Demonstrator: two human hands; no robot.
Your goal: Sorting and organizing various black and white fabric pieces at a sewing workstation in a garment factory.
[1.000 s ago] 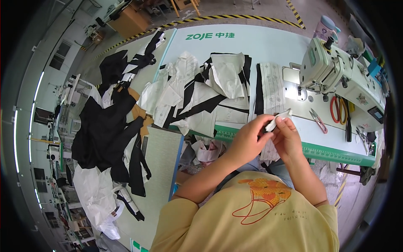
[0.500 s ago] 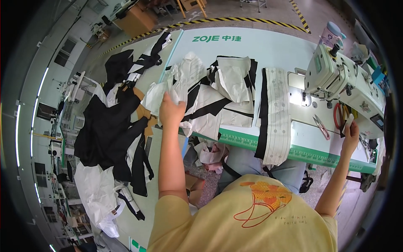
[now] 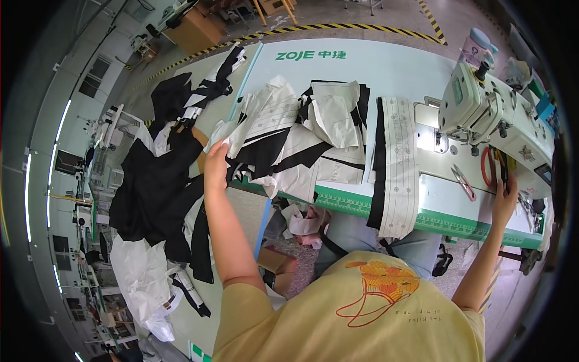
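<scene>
Pinched in your left hand (image 3: 216, 163) was a white cut piece (image 3: 221, 131); your right hand (image 3: 505, 194) reached red-handled scissors (image 3: 485, 165), grip unclear.

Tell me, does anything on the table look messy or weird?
Yes, the black and white pieces look messy: they're crumpled and overlapping at odd angles, while the printed strip beside them lies smoother.

Light strips (image 3: 59, 133): glowing white at left, curved by the lens.
Desk (image 3: 392, 63): brightly and evenly lit.
Metal plate (image 3: 426, 137): strong glare.
White pieces (image 3: 274, 111): pale, markings still visible.
Black cloth (image 3: 151, 187): dark, folds mostly lost.
Hands (image 3: 216, 169): outlines fairly clear.
Far workstations (image 3: 84, 214): small, dim, perhaps out of focus.
Rim: black, straight edges bowing.
</scene>
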